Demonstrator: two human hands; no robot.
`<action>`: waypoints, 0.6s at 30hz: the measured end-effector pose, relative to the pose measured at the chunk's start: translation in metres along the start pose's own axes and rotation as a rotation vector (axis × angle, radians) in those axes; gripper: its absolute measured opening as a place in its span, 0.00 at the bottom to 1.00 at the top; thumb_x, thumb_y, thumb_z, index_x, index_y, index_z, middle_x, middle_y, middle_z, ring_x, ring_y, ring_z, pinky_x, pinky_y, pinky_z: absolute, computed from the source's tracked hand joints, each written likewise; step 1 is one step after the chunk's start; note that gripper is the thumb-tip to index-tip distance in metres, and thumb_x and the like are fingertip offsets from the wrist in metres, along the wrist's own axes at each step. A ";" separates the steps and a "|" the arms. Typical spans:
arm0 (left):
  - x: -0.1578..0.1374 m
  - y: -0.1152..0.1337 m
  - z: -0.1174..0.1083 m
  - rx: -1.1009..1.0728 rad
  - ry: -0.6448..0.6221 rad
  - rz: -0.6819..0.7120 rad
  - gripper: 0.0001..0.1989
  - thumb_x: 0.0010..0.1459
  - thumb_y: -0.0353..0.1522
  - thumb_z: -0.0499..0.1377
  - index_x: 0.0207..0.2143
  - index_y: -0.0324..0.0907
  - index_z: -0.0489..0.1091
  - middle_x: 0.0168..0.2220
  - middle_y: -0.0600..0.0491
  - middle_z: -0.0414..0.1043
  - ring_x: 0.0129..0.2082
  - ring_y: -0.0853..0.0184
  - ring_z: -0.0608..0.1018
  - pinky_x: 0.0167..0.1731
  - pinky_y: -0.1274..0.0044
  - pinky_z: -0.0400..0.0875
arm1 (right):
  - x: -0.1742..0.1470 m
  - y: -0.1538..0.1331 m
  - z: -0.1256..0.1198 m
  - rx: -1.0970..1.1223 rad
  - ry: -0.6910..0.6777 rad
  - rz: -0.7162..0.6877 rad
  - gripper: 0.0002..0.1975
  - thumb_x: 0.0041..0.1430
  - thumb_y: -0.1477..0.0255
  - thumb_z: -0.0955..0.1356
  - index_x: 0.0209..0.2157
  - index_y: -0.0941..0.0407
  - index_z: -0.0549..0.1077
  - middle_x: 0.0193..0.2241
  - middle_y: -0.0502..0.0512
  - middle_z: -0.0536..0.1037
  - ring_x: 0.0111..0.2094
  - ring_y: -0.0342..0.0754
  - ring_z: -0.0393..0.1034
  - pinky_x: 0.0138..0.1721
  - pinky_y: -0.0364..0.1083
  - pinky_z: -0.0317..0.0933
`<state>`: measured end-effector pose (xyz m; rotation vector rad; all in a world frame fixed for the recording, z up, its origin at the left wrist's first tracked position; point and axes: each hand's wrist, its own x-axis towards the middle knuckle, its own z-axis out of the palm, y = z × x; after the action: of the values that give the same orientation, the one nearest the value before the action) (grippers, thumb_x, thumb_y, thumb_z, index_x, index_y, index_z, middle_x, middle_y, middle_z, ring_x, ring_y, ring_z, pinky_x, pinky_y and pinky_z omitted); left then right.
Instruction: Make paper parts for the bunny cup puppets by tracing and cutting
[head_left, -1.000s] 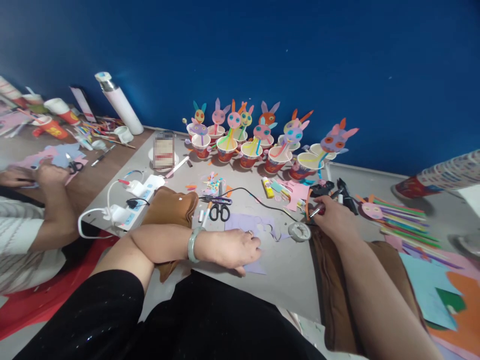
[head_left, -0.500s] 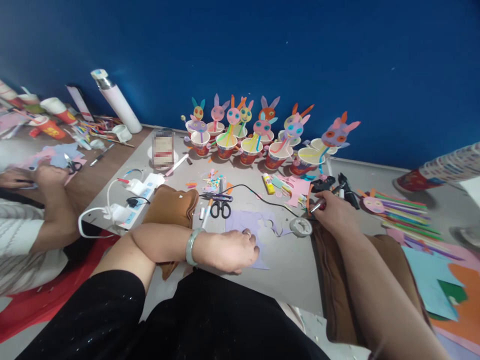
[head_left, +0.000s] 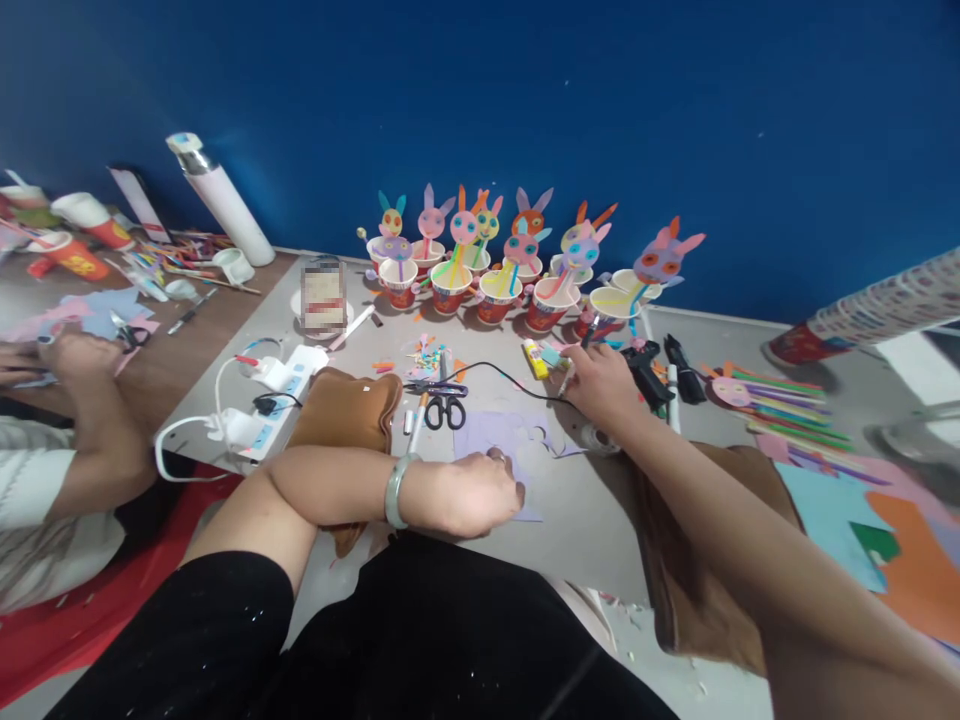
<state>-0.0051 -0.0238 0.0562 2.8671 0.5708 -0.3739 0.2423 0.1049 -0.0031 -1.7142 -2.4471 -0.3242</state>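
Observation:
My left hand [head_left: 480,493] is closed with its knuckles up, over the edge of a cut-out sheet of purple paper [head_left: 484,432]; its fingertips are hidden. My right hand [head_left: 604,385] reaches to the paper scraps in front of the cups. A slim pen-like thing [head_left: 593,328] pokes up from its closed fingers; its kind is unclear. Just left of these fingers lies a yellow glue stick [head_left: 535,359]. Partly under my right wrist is a roll of tape [head_left: 597,438]. Black-handled scissors [head_left: 445,412] lie beyond my left hand.
Paper cups with paper rabbit heads [head_left: 499,297] stand along the wall. At right are a black glue gun [head_left: 649,378], coloured strips [head_left: 787,405] and a stack of cups [head_left: 862,310]. A power strip [head_left: 281,405] sits left. Another person's hand [head_left: 86,355] works at far left.
My right hand has moved left and away from me, from beside the tape roll to the paper scraps, the slim thing still in it. My left hand has barely moved.

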 end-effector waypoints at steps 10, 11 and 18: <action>0.002 0.002 -0.001 -0.037 -0.020 -0.021 0.14 0.56 0.22 0.58 0.46 0.29 0.72 0.45 0.27 0.75 0.44 0.49 0.78 0.30 0.71 0.69 | 0.017 -0.009 0.002 0.007 -0.021 0.068 0.14 0.58 0.78 0.63 0.42 0.59 0.77 0.35 0.64 0.80 0.42 0.58 0.69 0.44 0.51 0.52; 0.003 0.002 -0.001 -0.038 -0.013 -0.019 0.13 0.57 0.22 0.58 0.46 0.29 0.72 0.45 0.27 0.75 0.43 0.50 0.78 0.30 0.71 0.69 | 0.015 -0.009 0.001 0.047 -0.011 0.085 0.14 0.58 0.78 0.63 0.42 0.59 0.77 0.34 0.63 0.80 0.41 0.57 0.69 0.44 0.51 0.53; 0.006 -0.002 -0.003 -0.065 -0.016 -0.115 0.19 0.56 0.30 0.66 0.49 0.28 0.72 0.46 0.27 0.75 0.46 0.45 0.78 0.29 0.70 0.74 | -0.013 -0.009 -0.024 0.229 0.047 0.166 0.11 0.61 0.71 0.64 0.43 0.55 0.76 0.38 0.60 0.82 0.41 0.55 0.74 0.45 0.50 0.63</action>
<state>0.0005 -0.0194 0.0575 2.7740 0.7339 -0.3881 0.2383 0.0839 0.0159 -1.7713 -2.1931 -0.0619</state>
